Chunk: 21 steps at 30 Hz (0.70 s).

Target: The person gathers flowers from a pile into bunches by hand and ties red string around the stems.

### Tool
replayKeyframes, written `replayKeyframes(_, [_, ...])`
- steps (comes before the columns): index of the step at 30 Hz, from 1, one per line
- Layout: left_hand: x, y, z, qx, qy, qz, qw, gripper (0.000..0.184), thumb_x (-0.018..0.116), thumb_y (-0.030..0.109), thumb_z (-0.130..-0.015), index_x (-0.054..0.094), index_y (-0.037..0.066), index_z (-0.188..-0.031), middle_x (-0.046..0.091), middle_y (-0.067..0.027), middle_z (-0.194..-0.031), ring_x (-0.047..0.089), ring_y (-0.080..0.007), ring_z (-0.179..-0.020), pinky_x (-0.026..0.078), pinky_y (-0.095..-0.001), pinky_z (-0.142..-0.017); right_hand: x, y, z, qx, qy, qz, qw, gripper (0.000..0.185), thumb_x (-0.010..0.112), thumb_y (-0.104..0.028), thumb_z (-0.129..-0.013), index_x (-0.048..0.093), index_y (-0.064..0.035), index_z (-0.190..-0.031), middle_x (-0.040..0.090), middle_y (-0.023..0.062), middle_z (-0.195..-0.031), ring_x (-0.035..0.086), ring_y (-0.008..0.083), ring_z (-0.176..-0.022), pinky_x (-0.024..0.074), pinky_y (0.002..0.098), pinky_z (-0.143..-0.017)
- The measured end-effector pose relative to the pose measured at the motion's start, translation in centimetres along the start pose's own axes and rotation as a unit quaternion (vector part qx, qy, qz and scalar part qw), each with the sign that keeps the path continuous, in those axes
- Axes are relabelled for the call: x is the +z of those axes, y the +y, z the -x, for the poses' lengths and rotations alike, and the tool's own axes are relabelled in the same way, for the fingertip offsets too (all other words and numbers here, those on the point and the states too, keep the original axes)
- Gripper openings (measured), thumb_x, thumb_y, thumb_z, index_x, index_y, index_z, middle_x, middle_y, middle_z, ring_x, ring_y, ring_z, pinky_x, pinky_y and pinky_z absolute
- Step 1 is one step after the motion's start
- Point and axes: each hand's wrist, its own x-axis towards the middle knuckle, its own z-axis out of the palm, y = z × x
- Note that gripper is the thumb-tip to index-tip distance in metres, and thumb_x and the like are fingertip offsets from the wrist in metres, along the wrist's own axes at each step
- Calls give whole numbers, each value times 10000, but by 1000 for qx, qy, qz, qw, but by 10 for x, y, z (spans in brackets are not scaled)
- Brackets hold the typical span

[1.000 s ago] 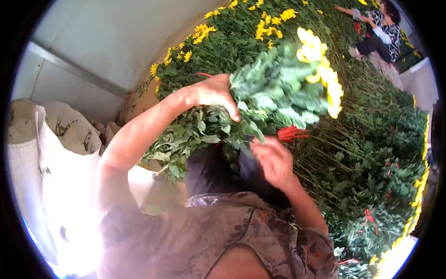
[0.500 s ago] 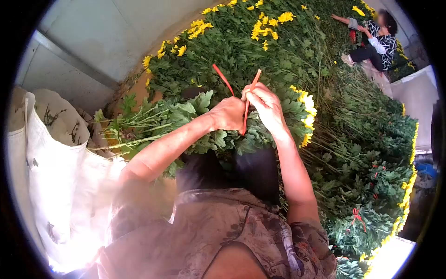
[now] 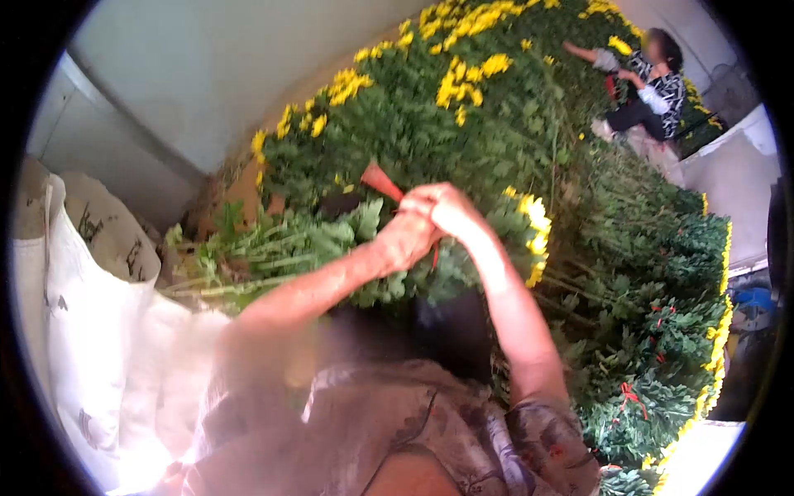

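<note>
A bunch of yellow chrysanthemums [image 3: 536, 241] lies across my lap, its cut stems to the left and its blooms to the right. My left hand [image 3: 405, 240] is closed on top of the leaves at the middle of the bunch. Pressed against it, my right hand [image 3: 447, 208] has its fingers closed over the left knuckles. A red ribbon [image 3: 382, 182] sticks out past the fingers at the upper left, and a short red length shows below the hands. Where the ribbon passes between the fingers is hidden.
Piled chrysanthemums [image 3: 471, 83] spread ahead and to the right, edged with yellow blooms. Bunches with a red tie [image 3: 633, 401] lie at lower right. A white sack [image 3: 99, 306] stands at left beside a grey wall [image 3: 207, 74]. Another person [image 3: 653, 87] sits at the far right.
My right hand has moved left and down onto my left hand. The ribbon's upright right end no longer shows, and its left end looks wider. The view has shifted slightly.
</note>
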Motion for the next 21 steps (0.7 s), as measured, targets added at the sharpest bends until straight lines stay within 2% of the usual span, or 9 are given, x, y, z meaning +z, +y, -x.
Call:
replayKeyframes(3, [13,7,-1,-64,17,49,997,57,583,121,-726,635,144,-717,614,-40,-675,581,-190,-569,466,-338,-509,2,-26,20,-23,107,45,993,148,650,-190,-844,697,-56,-888,658,37,-767,595,124,-781,464,303,-707])
replayKeyframes(4, [-22,4,-2,-43,-150,15,988,31,609,111,-711,631,128,-697,620,-55,-686,595,-216,-583,486,-363,-537,8,-30,32,-45,183,60,980,138,650,-168,-840,691,-47,-893,655,45,-787,588,122,-780,460,294,-710])
replayKeyframes(5, [14,3,6,-80,90,356,927,16,624,96,-703,631,95,-718,620,-71,-691,607,-251,-617,503,-372,-585,11,-24,41,-79,221,32,972,196,641,-237,-846,691,-71,-937,669,58,-871,611,153,-812,474,303,-730])
replayKeyframes(6, [-33,-9,8,-152,60,427,889,56,643,117,-732,627,64,-742,619,-86,-702,620,-272,-670,511,-372,-634,13,-15,47,-112,254,2,961,254,631,-307,-853,691,-95,-981,683,71,-955,633,184,-843,488,311,-750])
replayKeyframes(10, [-56,-15,10,-179,356,372,838,147,685,177,-775,650,45,-831,639,-96,-752,638,-275,-720,517,-364,-646,-7,-4,64,-58,190,-432,880,162,651,-97,-852,672,-45,-1005,659,30,-964,606,112,-894,479,253,-834])
replayKeyframes(12, [-57,-16,14,-202,290,399,846,142,680,134,-784,668,34,-885,663,-114,-816,646,-276,-747,521,-344,-669,-11,3,68,-48,162,-381,909,119,555,-84,-897,643,-7,-873,582,-9,-822,549,97,-813,425,243,-767])
replayKeyframes(16, [-68,-21,13,-331,122,711,608,202,577,192,-924,669,16,-884,663,-71,-790,593,-120,-722,486,-286,-677,-10,2,77,-91,41,-312,945,86,566,-53,-866,638,-26,-828,568,-12,-845,547,114,-852,419,263,-798])
replayKeyframes(18, [-47,-25,11,-273,101,787,544,348,541,329,-946,645,10,-853,635,-34,-764,565,-119,-723,473,-297,-720,-10,3,77,-141,46,-325,934,145,559,-166,-911,653,-57,-895,616,-7,-891,579,113,-938,456,283,-840])
replayKeyframes(21, [-41,-32,6,-284,27,834,472,362,525,383,-938,613,65,-790,615,-47,-765,565,-145,-750,468,-311,-738,-9,-6,78,-168,129,-297,931,78,585,-104,-887,612,-33,-901,581,17,-995,561,133,-984,450,285,-852])
